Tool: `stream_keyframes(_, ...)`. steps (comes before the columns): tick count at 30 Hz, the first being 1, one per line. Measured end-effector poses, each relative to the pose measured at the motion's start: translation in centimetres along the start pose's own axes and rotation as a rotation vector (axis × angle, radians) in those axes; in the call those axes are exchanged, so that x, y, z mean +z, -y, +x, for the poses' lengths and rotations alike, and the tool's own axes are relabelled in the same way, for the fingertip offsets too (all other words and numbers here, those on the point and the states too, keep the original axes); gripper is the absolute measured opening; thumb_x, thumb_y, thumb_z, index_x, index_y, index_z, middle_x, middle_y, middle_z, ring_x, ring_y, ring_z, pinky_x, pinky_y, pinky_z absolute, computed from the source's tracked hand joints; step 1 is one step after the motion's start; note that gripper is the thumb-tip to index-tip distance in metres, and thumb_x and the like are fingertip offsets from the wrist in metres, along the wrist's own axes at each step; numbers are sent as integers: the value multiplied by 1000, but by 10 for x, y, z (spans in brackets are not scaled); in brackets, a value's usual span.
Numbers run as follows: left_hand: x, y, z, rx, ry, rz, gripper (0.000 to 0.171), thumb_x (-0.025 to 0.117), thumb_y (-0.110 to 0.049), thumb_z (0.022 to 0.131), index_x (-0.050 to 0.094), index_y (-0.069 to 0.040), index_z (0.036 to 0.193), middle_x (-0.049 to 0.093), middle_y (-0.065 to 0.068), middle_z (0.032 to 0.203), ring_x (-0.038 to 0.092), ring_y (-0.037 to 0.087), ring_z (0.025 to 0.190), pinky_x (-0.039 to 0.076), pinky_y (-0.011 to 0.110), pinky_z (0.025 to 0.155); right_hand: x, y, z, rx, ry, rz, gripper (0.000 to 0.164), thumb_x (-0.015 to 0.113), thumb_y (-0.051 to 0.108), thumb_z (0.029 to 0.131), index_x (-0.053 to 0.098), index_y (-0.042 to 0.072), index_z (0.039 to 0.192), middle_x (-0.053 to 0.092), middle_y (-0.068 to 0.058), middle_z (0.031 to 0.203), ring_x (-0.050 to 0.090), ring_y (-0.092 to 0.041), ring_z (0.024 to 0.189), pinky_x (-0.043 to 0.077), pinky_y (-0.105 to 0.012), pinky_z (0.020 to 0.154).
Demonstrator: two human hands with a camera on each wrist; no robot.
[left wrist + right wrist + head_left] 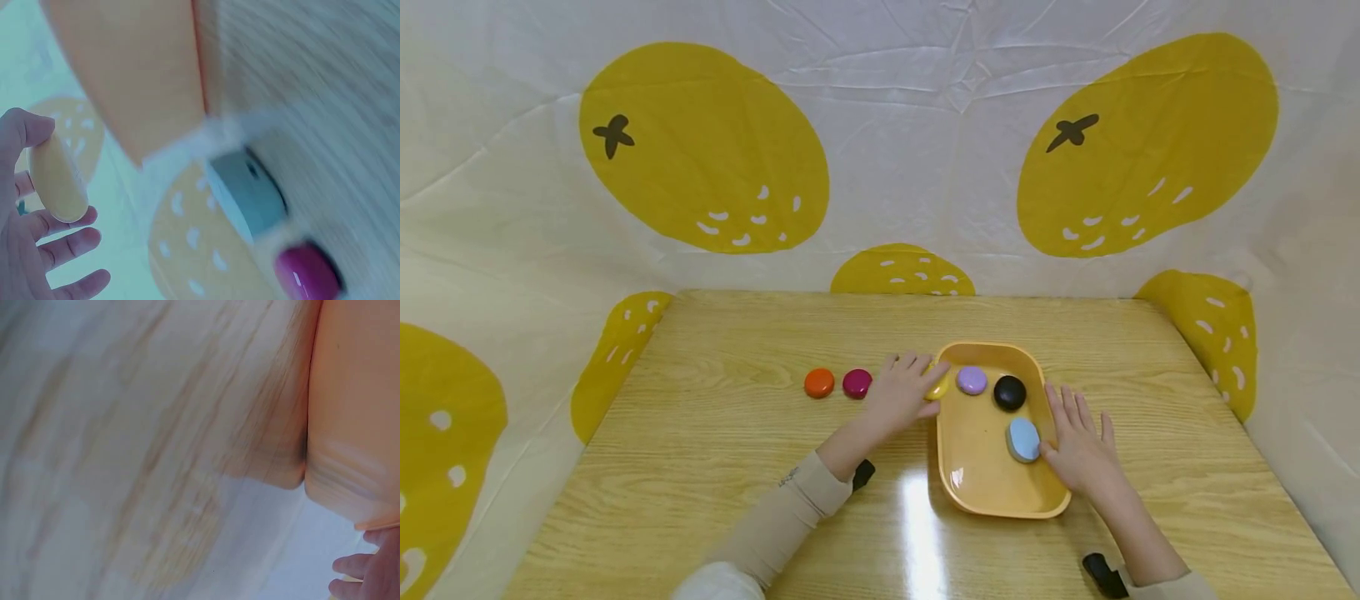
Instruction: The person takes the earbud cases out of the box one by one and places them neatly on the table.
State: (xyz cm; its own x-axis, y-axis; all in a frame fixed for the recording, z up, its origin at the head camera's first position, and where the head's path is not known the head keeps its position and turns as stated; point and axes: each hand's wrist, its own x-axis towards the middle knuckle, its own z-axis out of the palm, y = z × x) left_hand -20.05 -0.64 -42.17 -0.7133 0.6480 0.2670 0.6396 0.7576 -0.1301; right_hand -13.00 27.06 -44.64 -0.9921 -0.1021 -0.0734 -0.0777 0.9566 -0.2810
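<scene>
My left hand [898,396] pinches a glossy yellow rounded disc [59,178] between thumb and fingers. It is at the left rim of an orange-yellow tray [988,492]. In the tray lie a lilac disc [972,380], a black disc [1010,392] and a light blue oval piece [1023,440]. My right hand [1082,450] rests at the tray's right side, fingers straight and spread outside, thumb tip at the rim. Left of the tray, a magenta disc [857,383] and an orange disc [818,383] lie on the table.
A teal piece [245,190] lies by the magenta disc in the left wrist view; my left hand hides it in the head view. The wooden table [737,333] reaches a white cloth [925,167] printed with yellow fruit at the back and sides.
</scene>
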Motion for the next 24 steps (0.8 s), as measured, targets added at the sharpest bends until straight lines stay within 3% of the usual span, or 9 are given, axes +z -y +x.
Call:
stream_keyframes(7, -8, 39, -32, -116, -14, -30, 45, 61, -39, 82, 47, -19, 119, 53, 4, 106, 52, 25, 101, 42, 45, 90, -1, 1, -1, -1, 3, 6, 81, 51, 22, 87, -2, 13, 148, 7, -26, 148, 4, -43, 135, -4, -65, 99)
stream_keyframes(16, -11, 93, -65, -357, -9, -205, 53, 69, -29, 79, 48, -12, 125, 52, 13, 111, 47, 33, 101, 35, 53, 90, -1, 1, 0, 1, 9, 8, 80, 51, 22, 87, 0, 11, 148, 6, -26, 148, 3, -43, 135, -5, -65, 100)
stream_keyframes(24, -6, 126, -91, -471, 41, -233, 56, 68, -29, 79, 45, -8, 127, 51, 16, 110, 45, 37, 102, 33, 56, 89, 0, 0, 0, 1, 9, 5, 81, 51, 22, 87, -1, 13, 148, 6, -26, 148, 3, -43, 135, -5, -65, 99)
